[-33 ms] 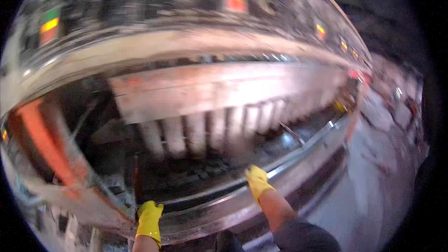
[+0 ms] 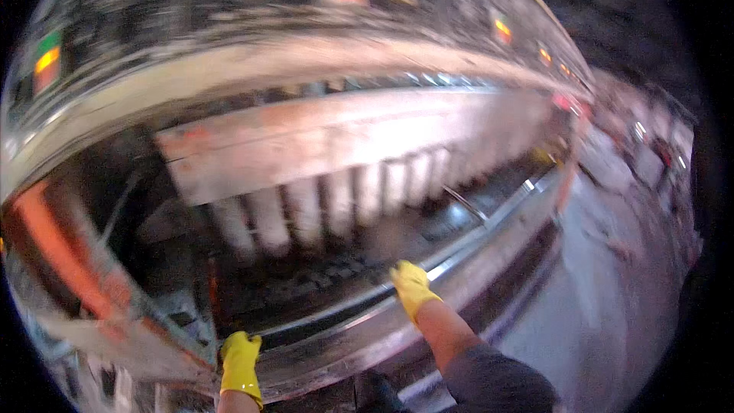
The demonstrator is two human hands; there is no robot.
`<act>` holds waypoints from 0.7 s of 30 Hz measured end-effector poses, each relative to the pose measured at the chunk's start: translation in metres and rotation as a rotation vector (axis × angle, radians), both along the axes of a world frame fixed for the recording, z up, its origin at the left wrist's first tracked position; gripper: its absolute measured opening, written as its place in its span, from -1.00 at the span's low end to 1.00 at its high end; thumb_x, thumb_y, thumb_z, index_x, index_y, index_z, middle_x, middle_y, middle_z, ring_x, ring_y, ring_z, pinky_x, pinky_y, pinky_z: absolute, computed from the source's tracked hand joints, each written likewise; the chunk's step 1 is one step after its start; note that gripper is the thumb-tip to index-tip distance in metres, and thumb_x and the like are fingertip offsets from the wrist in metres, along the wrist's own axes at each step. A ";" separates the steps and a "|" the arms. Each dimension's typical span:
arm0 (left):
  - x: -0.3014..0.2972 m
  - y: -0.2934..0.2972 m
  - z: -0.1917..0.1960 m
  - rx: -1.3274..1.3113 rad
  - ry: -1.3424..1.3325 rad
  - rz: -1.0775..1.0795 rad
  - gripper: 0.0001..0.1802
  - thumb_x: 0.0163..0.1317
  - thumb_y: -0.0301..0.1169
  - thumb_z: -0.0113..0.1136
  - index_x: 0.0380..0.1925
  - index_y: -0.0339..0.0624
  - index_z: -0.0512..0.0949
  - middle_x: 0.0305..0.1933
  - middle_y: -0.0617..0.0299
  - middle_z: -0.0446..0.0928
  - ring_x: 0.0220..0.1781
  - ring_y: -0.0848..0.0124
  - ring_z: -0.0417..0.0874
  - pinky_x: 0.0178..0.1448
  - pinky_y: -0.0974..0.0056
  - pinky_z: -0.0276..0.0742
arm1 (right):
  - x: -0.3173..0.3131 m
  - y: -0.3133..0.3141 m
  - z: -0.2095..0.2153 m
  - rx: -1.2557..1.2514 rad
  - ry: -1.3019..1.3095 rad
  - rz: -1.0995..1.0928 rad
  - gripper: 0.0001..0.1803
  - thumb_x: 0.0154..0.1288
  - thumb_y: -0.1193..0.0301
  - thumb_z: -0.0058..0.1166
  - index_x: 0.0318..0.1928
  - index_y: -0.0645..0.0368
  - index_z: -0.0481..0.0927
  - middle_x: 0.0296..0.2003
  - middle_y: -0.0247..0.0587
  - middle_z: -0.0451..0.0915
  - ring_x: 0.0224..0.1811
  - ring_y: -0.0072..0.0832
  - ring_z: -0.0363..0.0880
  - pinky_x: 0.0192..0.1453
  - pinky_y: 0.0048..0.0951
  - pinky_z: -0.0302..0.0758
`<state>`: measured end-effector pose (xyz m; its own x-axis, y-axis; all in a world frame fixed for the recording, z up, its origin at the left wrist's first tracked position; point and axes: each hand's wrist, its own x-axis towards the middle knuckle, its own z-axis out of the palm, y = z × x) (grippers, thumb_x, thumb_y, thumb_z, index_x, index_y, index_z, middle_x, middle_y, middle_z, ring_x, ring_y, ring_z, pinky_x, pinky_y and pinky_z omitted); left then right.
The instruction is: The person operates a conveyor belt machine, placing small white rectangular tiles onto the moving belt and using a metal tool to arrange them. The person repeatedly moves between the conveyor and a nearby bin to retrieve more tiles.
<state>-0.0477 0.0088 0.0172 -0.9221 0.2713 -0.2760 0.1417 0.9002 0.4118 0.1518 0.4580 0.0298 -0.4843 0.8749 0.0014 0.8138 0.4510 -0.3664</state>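
At far left, an orange post (image 2: pixel 57 233) is seen slanting down toward the lower left. In the lower left of the frame, the left hand (image 2: pixel 241 356), covered by a yellow glove, is held almost upright, its forearm cut off by the lower edge; its fingers are curled at the rail's near end, but whether they are clenched cannot be told. Across the centre, a pale panel (image 2: pixel 336 138) is set above a row of slats (image 2: pixel 302 210). The metal rail (image 2: pixel 447 264) is stretched from lower left toward right of centre. Just below centre, the right hand, (image 2: pixel 414 288) also gloved in yellow, is laid over it, fingers bent, wrist below; how firmly it is grasped cannot be told. The bare right forearm is angled up and leftward from a dark sleeve (image 2: pixel 497 378). At lower right, grey floor (image 2: pixel 527 329) is shown.
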 end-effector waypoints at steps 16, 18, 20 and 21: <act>-0.026 -0.011 -0.048 0.237 0.106 -0.168 -0.67 0.37 -0.24 0.47 -0.18 -0.34 0.70 -0.23 0.04 0.75 -0.20 0.18 0.73 0.01 0.10 0.63 | 0.019 0.005 -0.013 -0.020 0.068 -0.093 -0.68 0.37 0.15 0.17 -0.04 -0.01 0.82 -0.01 -0.02 0.82 0.11 -0.10 0.78 0.16 -0.06 0.64; -0.033 -0.018 -0.057 0.285 0.126 -0.197 -0.67 0.37 -0.24 0.46 -0.17 -0.35 0.71 -0.22 0.02 0.75 -0.20 0.16 0.74 0.01 0.10 0.63 | 0.016 0.007 -0.018 -0.025 0.070 -0.081 -0.68 0.37 0.15 0.18 -0.03 0.00 0.81 -0.02 -0.02 0.82 0.11 -0.09 0.78 0.16 -0.06 0.63; -0.035 -0.014 -0.067 0.261 0.286 -0.308 -0.68 0.37 -0.24 0.45 -0.18 -0.35 0.72 -0.22 0.00 0.76 -0.20 0.12 0.76 -0.01 0.09 0.64 | 0.023 0.011 -0.020 -0.010 0.094 -0.098 -0.69 0.37 0.17 0.17 -0.04 0.00 0.81 -0.02 -0.03 0.82 0.10 -0.09 0.79 0.16 -0.06 0.63; -0.037 -0.011 -0.072 0.248 0.367 -0.362 -0.68 0.37 -0.24 0.45 -0.18 -0.35 0.72 -0.22 -0.01 0.76 -0.20 0.11 0.76 -0.01 0.09 0.64 | 0.027 0.015 -0.021 -0.019 0.091 -0.111 -0.70 0.36 0.17 0.17 -0.06 0.01 0.81 -0.04 -0.02 0.82 0.08 -0.08 0.79 0.14 -0.05 0.64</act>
